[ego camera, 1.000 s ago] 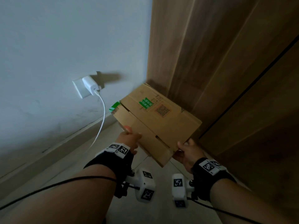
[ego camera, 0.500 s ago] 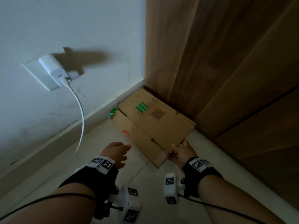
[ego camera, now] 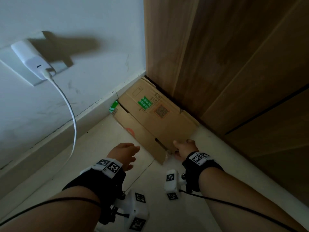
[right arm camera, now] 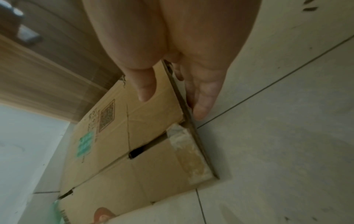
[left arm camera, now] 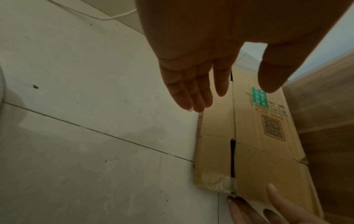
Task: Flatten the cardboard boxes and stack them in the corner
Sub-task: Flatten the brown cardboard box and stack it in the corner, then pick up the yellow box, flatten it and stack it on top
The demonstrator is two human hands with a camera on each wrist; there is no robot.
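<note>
A flattened brown cardboard box [ego camera: 158, 121] with a green label and a printed code lies on the tiled floor, pushed into the corner between the white wall and the wooden cabinet. My right hand [ego camera: 184, 144] pinches its near right corner. In the right wrist view the thumb lies on top of the box [right arm camera: 134, 151] and the fingers [right arm camera: 201, 103] sit under its edge against the floor. My left hand [ego camera: 130, 154] hovers over the floor just left of the box with relaxed, spread fingers [left arm camera: 191, 97], holding nothing. A green piece [ego camera: 113, 106] pokes out at the box's far left corner.
A white charger [ego camera: 31, 62] sits in a wall socket, and its cable [ego camera: 71, 124] hangs down to the skirting board. The wooden cabinet [ego camera: 217, 64] bounds the right side. Pale floor tiles [ego camera: 167, 206] stretch toward me.
The box went down from mid-air onto the floor and slid into the corner. My left hand let go of it and drew back. My right hand kept its hold.
</note>
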